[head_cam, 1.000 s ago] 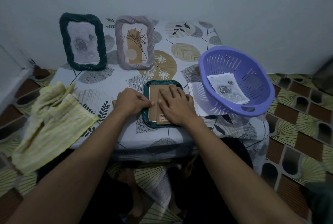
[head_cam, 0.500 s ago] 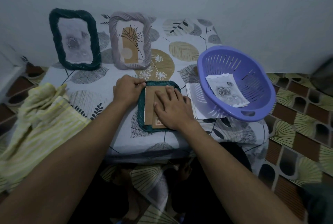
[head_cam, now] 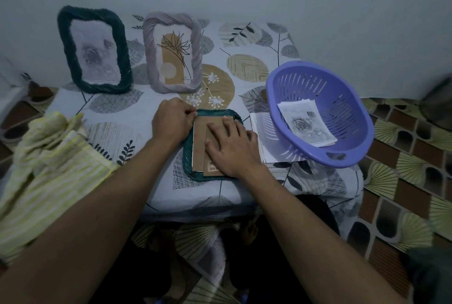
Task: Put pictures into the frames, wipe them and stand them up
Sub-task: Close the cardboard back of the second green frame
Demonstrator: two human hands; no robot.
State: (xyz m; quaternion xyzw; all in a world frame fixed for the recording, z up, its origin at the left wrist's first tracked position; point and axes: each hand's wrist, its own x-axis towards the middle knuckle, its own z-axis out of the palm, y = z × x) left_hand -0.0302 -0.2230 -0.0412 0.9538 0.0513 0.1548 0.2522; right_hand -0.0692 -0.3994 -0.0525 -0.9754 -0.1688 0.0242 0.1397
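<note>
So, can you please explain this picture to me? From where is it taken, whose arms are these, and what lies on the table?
There is no machine here. A person wears a camera on the head, and it looks down at their own two arms. The left hand grips a corner of a dark green woven frame that lies face down. The right hand presses flat on its brown cardboard back. Behind them stand two filled frames, a dark green fuzzy frame and a pale grey twisted frame. On the right, a purple plastic basket holds printed flower pictures. On the left lies a yellow striped cloth.
</note>
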